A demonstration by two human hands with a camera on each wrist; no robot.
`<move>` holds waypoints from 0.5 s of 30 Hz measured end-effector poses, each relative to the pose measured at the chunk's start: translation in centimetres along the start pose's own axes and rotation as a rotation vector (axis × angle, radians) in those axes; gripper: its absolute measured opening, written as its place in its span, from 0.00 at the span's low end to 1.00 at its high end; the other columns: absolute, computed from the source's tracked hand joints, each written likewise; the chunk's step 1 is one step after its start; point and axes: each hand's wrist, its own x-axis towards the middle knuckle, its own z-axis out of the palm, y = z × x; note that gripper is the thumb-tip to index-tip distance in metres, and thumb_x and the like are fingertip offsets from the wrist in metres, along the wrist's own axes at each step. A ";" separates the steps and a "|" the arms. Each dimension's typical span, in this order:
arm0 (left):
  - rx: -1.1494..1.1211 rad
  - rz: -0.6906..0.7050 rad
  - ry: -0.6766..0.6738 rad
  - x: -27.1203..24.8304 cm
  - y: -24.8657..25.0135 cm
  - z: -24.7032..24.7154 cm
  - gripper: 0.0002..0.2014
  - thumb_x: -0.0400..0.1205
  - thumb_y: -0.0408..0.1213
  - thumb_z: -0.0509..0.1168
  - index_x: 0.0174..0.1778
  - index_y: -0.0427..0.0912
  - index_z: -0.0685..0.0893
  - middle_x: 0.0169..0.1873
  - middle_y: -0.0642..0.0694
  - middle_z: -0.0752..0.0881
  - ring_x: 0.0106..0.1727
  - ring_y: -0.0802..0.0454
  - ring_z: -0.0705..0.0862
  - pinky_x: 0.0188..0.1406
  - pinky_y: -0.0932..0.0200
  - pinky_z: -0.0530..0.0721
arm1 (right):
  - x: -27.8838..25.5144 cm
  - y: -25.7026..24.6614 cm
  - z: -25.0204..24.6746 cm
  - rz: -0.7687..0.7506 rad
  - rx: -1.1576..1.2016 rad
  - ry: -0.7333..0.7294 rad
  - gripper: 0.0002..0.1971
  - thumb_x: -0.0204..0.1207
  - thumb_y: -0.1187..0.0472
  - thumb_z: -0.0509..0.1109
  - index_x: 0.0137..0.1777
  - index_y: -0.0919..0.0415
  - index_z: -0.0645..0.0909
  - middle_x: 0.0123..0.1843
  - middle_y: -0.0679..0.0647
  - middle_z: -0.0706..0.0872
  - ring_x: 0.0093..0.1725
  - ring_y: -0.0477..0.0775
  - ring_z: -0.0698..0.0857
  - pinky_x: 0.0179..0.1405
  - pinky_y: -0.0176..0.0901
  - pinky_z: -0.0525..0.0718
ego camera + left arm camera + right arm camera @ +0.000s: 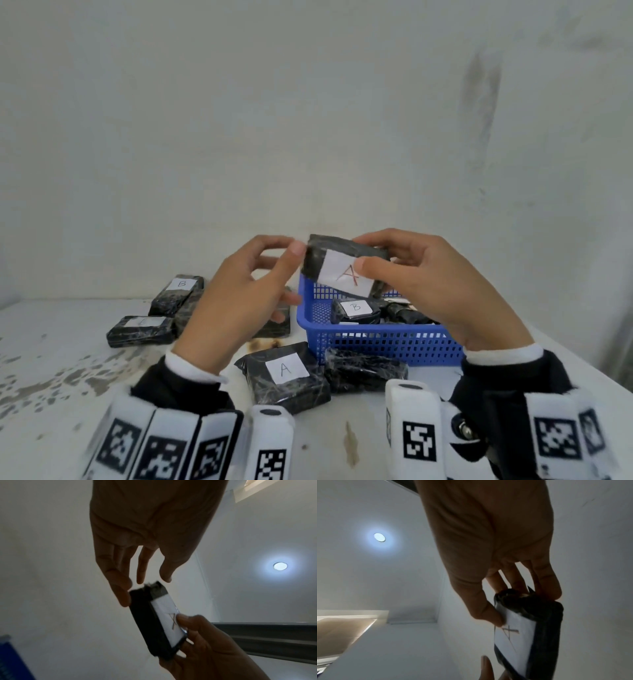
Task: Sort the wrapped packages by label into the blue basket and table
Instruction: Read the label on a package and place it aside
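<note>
I hold up a black wrapped package [317,262] with a white label showing a red A, above the blue basket [394,346]. My right hand [373,253] pinches its right end, thumb on the label and fingers behind it. My left hand [286,255] has its fingers extended, and the thumb tip meets the package's upper left corner. In the left wrist view the package [150,622] has one straight finger of the left hand [144,580] against its side. In the right wrist view the right hand [523,607] clamps the top of the package [544,628].
In the basket lie a package labelled B [356,310] and others. On the stained white table [68,359] an A package [284,373] and a label-hidden one [366,371] lie in front of the basket. A B package [178,291] and others lie at the left.
</note>
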 end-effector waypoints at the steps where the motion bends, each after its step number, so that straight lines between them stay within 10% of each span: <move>1: 0.045 -0.029 0.005 0.4 -0.6 -0.2 0.14 0.79 0.56 0.64 0.58 0.57 0.82 0.51 0.53 0.87 0.35 0.57 0.91 0.27 0.65 0.83 | 0.8 0.9 0.0 0.068 0.017 0.037 0.05 0.75 0.58 0.76 0.49 0.47 0.90 0.44 0.47 0.94 0.41 0.52 0.91 0.52 0.52 0.90; 5: 0.290 -0.166 -0.036 3.2 -3.2 -0.8 0.13 0.84 0.52 0.63 0.62 0.55 0.78 0.51 0.53 0.85 0.41 0.56 0.89 0.39 0.59 0.86 | 5.0 4.2 0.6 0.303 -0.037 0.048 0.06 0.78 0.56 0.73 0.50 0.56 0.87 0.44 0.50 0.92 0.38 0.54 0.93 0.57 0.61 0.90; 9: 0.491 -0.296 -0.148 7.1 -6.3 0.0 0.15 0.85 0.50 0.61 0.66 0.50 0.76 0.60 0.48 0.82 0.57 0.48 0.84 0.62 0.49 0.83 | 8.8 6.2 2.4 0.462 -0.032 -0.001 0.11 0.83 0.59 0.69 0.62 0.60 0.77 0.52 0.54 0.87 0.41 0.57 0.93 0.42 0.49 0.93; 15: 0.579 -0.285 -0.278 10.5 -10.6 3.2 0.19 0.88 0.46 0.56 0.74 0.47 0.72 0.72 0.45 0.79 0.67 0.49 0.79 0.66 0.55 0.74 | 14.3 9.1 4.6 0.569 -0.337 -0.143 0.11 0.83 0.60 0.70 0.62 0.63 0.77 0.53 0.64 0.88 0.33 0.59 0.87 0.36 0.50 0.90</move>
